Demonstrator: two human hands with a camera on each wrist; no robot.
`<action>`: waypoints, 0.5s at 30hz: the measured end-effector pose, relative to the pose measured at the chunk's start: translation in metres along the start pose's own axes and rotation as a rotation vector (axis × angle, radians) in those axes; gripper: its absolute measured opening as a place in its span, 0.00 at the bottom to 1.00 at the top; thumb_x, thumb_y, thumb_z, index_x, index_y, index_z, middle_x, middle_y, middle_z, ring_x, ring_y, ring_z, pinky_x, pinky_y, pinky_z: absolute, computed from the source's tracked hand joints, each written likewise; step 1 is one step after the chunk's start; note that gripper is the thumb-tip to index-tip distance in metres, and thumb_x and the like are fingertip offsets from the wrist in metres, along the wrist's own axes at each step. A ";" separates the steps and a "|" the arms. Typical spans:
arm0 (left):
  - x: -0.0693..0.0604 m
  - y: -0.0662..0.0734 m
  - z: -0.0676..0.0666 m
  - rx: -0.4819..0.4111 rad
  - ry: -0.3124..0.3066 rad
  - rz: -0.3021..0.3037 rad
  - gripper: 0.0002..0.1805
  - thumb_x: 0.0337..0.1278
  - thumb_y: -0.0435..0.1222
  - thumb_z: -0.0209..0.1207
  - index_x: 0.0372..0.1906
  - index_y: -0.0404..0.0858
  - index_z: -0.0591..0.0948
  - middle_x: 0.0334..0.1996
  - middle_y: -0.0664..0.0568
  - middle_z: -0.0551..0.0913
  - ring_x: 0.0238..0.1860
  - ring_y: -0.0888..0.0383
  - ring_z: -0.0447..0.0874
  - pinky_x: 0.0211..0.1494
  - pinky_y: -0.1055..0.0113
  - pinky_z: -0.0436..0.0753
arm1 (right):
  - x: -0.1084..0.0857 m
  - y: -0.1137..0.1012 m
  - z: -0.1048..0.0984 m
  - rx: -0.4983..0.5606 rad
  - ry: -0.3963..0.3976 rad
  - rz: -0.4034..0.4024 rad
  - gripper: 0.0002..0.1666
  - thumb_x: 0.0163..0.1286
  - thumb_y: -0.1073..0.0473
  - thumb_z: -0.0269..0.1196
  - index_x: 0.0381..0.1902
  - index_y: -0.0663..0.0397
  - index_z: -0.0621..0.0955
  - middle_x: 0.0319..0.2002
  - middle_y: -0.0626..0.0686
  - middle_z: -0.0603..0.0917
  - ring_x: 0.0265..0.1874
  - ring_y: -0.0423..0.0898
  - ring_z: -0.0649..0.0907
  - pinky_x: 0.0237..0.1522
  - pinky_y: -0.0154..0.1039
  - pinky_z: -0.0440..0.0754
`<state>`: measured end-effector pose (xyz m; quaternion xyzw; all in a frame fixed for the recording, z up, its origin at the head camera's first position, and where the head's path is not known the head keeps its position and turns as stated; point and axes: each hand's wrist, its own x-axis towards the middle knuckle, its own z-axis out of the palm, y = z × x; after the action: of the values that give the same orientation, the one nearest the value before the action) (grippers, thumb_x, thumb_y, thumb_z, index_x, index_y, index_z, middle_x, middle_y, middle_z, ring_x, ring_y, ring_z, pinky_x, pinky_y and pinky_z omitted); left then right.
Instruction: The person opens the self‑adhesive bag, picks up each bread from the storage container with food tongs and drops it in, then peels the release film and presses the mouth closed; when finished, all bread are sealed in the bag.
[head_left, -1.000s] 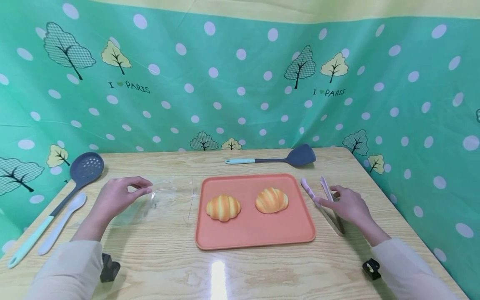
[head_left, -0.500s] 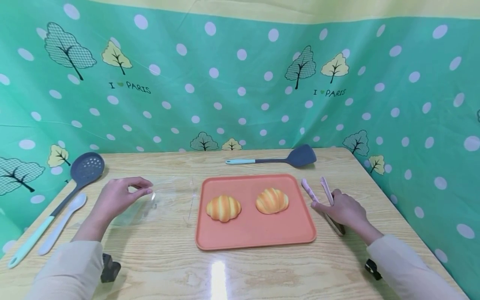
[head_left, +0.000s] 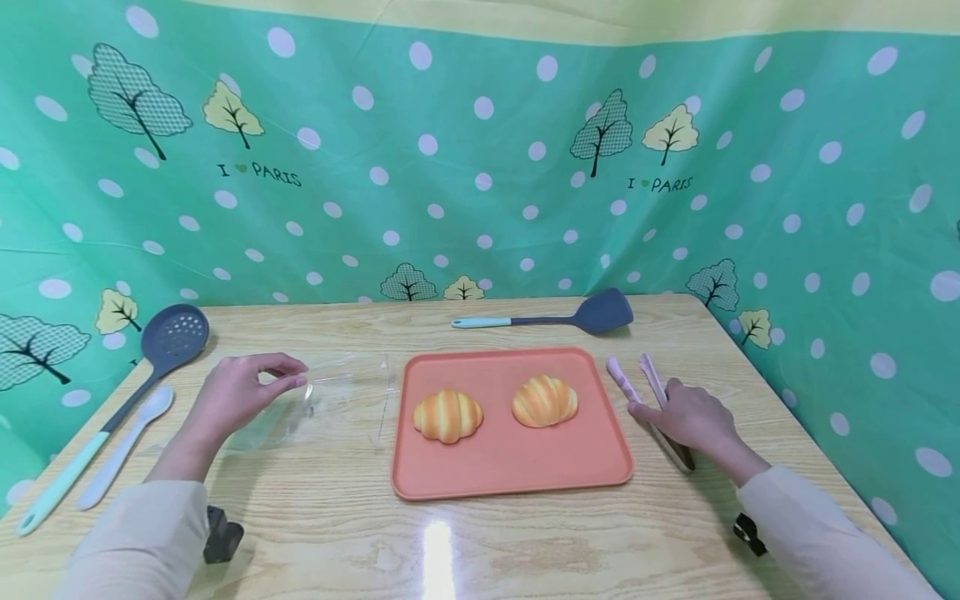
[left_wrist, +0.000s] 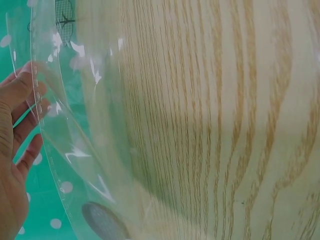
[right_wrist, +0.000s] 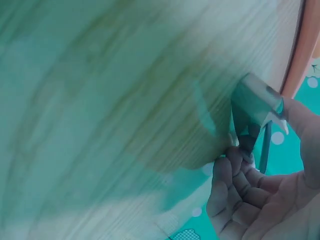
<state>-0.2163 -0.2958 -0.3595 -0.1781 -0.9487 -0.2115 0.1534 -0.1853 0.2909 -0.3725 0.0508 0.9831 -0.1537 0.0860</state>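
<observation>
My left hand (head_left: pixel 238 395) pinches the edge of a clear plastic bag (head_left: pixel 337 404) left of the pink tray; the left wrist view shows the bag's film (left_wrist: pixel 75 125) at the thumb and fingertips. Right of the tray, my right hand (head_left: pixel 693 418) grips metal tongs (head_left: pixel 654 382) with pale purple tips, which point toward the back. In the right wrist view the tongs' bent metal end (right_wrist: pixel 255 97) lies between thumb and fingers. Two croissant-shaped breads, one at left (head_left: pixel 447 416) and one at right (head_left: pixel 544 402), lie apart on the tray (head_left: pixel 517 468).
A dark spatula (head_left: pixel 602 312) with a light blue handle lies behind the tray. At the far left are a slotted ladle (head_left: pixel 174 335) and a pale spoon (head_left: pixel 120 450). A polka-dot cloth (head_left: pixel 480 150) hangs behind the wooden table (head_left: pixel 337 533).
My right hand has lowered and closed round the tongs, bringing their arms slightly nearer each other and shifting them a little. My left hand has stayed at the bag.
</observation>
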 end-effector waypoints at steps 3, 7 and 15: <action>0.000 0.000 0.000 0.000 -0.002 -0.001 0.07 0.62 0.39 0.70 0.40 0.40 0.90 0.37 0.47 0.90 0.38 0.43 0.88 0.37 0.50 0.81 | 0.000 0.004 -0.001 0.020 0.024 -0.027 0.42 0.68 0.34 0.63 0.44 0.74 0.72 0.23 0.56 0.74 0.20 0.50 0.75 0.20 0.41 0.70; -0.001 0.000 0.000 0.001 -0.002 0.002 0.07 0.61 0.39 0.70 0.40 0.40 0.90 0.36 0.48 0.90 0.37 0.44 0.88 0.37 0.50 0.81 | -0.002 0.007 -0.003 0.061 0.049 -0.074 0.34 0.69 0.37 0.64 0.39 0.67 0.70 0.23 0.55 0.73 0.20 0.49 0.74 0.19 0.41 0.70; 0.000 -0.001 -0.001 -0.003 0.000 -0.011 0.07 0.61 0.39 0.70 0.40 0.40 0.90 0.36 0.47 0.90 0.36 0.45 0.87 0.37 0.52 0.80 | -0.004 0.010 -0.003 0.088 0.119 -0.148 0.37 0.75 0.41 0.61 0.52 0.76 0.70 0.25 0.57 0.76 0.21 0.50 0.75 0.19 0.41 0.72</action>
<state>-0.2166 -0.2965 -0.3591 -0.1733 -0.9493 -0.2137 0.1522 -0.1805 0.3007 -0.3720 -0.0092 0.9798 -0.1994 0.0136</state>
